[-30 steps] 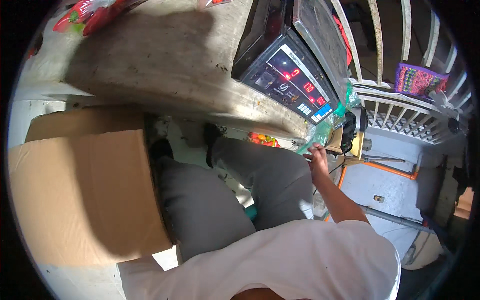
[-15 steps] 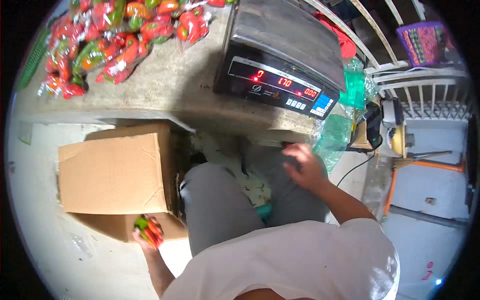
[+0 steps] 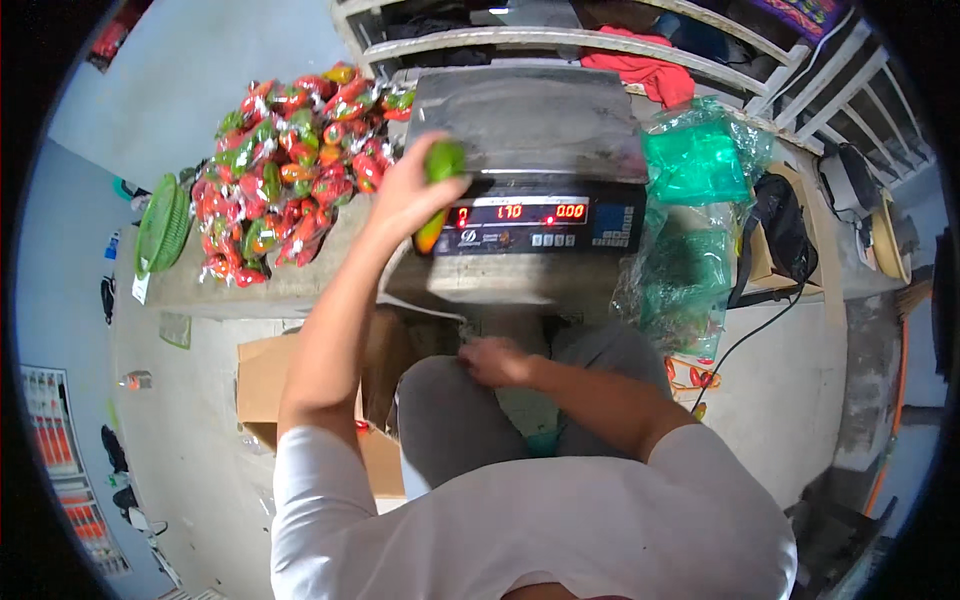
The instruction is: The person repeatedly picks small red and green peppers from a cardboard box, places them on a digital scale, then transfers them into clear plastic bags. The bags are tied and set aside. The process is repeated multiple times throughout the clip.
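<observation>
My left hand point(image 3: 410, 192) is raised at the left front corner of a black digital scale point(image 3: 520, 125). Its fingers are closed on peppers point(image 3: 445, 161); a green part shows above the hand and an orange and yellow part below it. The scale's flat top carries nothing, and its red display is lit. Lower down, over my knees, my right hand point(image 3: 495, 362) has its fingers curled in. Whatever those fingers may hold is hidden. Left of the scale lies a heap of red, orange and green peppers in clear plastic bags point(image 3: 290, 170).
A green basket point(image 3: 165, 225) stands beyond the heap. On the floor by my left leg sits an open cardboard box point(image 3: 268, 382). Green plastic packaging point(image 3: 690, 165) lies right of the scale, near a black bag point(image 3: 780, 225) and a cable. White railings point(image 3: 560, 37) run behind.
My left hand has risen from beside the cardboard box to the scale, carrying the peppers. My right hand has moved left across my knees, its fingers curling in. The view has shifted.
</observation>
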Tool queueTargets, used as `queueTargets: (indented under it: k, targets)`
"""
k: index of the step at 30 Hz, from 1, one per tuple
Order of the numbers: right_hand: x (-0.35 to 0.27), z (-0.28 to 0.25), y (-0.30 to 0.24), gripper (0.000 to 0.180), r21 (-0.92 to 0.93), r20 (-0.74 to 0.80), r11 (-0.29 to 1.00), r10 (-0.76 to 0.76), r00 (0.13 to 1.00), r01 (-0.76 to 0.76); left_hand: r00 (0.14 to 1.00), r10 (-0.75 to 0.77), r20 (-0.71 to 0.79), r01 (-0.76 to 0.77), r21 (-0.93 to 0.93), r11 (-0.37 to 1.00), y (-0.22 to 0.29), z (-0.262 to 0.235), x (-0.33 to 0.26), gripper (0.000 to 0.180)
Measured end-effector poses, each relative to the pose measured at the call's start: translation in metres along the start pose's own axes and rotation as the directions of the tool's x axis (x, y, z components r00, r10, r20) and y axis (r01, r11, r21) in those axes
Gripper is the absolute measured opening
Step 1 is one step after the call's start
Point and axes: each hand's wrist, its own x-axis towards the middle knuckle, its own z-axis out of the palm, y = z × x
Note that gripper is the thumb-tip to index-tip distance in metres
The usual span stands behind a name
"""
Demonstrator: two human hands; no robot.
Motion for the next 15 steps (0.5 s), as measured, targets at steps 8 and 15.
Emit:
queueTargets:
  k: [8,15]
  targets:
    - [0.012,-0.005,0.001,0.026,-0.029,0.073,1.0,0.0,0.997,0.002,0.968,0.134,0.214,-0.246,0.68,0.691,0.04,0.08,0.133,0.058]
    - [0.013,0.0,0.009,0.025,0.029,0.085,1.0,-0.005,0.996,0.002,0.901,0.133,0.413,-0.409,0.708,0.575,0.047,0.083,0.138,0.074]
